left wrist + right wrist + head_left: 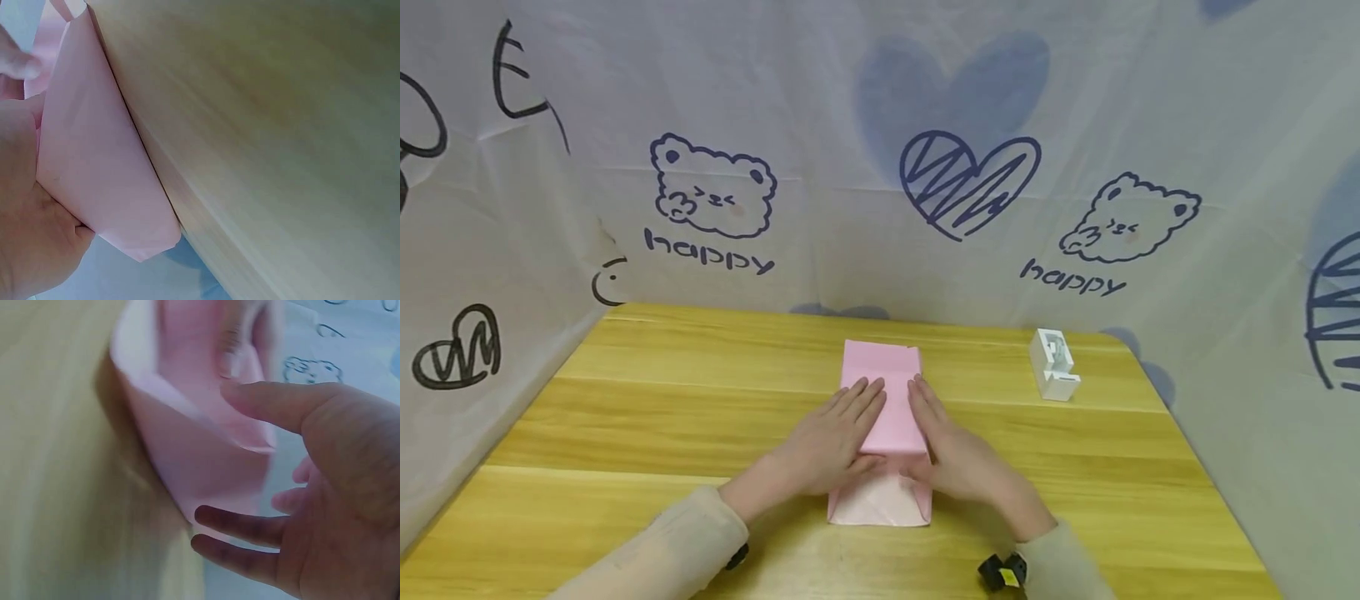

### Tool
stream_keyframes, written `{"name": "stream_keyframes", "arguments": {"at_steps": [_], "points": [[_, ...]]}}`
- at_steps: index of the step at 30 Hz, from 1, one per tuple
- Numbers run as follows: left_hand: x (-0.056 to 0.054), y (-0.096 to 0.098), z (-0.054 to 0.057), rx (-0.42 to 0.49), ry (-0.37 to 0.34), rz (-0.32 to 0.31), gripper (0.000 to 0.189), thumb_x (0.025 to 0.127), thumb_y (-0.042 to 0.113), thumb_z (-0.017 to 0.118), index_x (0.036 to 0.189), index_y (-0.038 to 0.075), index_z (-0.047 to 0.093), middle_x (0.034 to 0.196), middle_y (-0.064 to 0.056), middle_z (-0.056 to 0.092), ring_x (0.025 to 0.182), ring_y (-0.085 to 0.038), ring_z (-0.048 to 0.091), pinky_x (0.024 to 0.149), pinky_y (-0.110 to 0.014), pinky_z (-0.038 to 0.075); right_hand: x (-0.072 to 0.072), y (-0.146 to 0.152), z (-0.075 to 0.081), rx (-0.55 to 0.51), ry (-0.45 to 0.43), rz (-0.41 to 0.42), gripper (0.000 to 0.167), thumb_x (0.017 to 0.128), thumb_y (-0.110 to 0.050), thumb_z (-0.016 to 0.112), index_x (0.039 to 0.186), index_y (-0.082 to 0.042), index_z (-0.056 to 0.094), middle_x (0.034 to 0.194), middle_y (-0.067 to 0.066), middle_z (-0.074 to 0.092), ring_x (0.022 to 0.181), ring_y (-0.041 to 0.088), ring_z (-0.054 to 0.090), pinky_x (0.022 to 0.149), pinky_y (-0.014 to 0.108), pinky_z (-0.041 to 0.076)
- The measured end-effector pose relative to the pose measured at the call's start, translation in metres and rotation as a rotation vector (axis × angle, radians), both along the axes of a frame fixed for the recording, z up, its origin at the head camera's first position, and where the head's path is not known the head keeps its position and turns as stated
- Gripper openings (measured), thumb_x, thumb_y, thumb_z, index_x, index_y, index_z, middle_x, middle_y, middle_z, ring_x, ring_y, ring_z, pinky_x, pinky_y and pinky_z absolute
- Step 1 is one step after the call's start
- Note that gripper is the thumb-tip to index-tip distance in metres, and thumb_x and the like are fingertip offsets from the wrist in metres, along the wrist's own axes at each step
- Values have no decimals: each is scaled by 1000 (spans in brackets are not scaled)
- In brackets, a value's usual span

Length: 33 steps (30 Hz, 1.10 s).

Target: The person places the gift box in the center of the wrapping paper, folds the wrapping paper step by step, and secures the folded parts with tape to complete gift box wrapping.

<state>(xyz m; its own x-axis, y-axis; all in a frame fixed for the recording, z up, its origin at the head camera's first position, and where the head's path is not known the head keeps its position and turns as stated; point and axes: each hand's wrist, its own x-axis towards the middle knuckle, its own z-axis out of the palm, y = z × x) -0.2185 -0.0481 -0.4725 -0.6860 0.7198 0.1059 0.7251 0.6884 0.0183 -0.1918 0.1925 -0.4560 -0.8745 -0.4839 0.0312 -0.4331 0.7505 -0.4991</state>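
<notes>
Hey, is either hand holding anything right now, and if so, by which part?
Nothing appears gripped: the left hand rests on the upper face of the folded pink paper, and the right hand lies along its right edge.

Tape dispenser (1048,373) right of bag (897,421)

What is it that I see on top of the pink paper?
The left hand lies partly over the pink paper; the right hand is along its right edge. What they cover cannot be seen.
</notes>
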Motion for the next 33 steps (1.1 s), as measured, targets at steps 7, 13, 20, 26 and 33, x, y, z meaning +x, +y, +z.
{"name": "stream_keyframes", "arguments": {"at_steps": [7,13,20,26,33], "points": [[3,5,-2,-22,-12,21,88,106,60,45,164,-1,21,172,-19,12,159,-36,14,128,-46,17,8,15,10,-58,38,-124,63,91,-24,81,142,-2,50,141,17,56,109,30,67,90,44,60],[6,5,-2,-9,-16,35,88,105,60,46,164,-1,22,172,-19,14,159,-36,15,128,-47,17,8,18,1,-13,26,-59,27,90,-22,77,73,-20,56,66,-10,52,59,4,48,51,22,41],[5,5,-1,-18,-8,33,89,105,61,44,164,-1,21,172,-19,12,159,-36,14,128,-47,16,6,18,-6,-77,7,-78,33,91,-20,75,65,-21,55,58,-14,51,51,0,46,47,20,39],[3,4,-1,-19,9,31,88,105,61,45,164,-2,22,172,-19,13,159,-36,15,128,-47,17,3,18,-8,-112,-14,-72,32,90,-16,74,63,-21,57,57,-15,51,50,-1,45,46,19,37],[2,3,-1,-25,11,35,88,105,60,46,164,-2,22,172,-19,14,159,-36,15,128,-47,18,0,19,-10,-136,-46,-40,30,89,-15,72,63,-19,57,56,-15,50,50,-1,44,46,18,36]]}}
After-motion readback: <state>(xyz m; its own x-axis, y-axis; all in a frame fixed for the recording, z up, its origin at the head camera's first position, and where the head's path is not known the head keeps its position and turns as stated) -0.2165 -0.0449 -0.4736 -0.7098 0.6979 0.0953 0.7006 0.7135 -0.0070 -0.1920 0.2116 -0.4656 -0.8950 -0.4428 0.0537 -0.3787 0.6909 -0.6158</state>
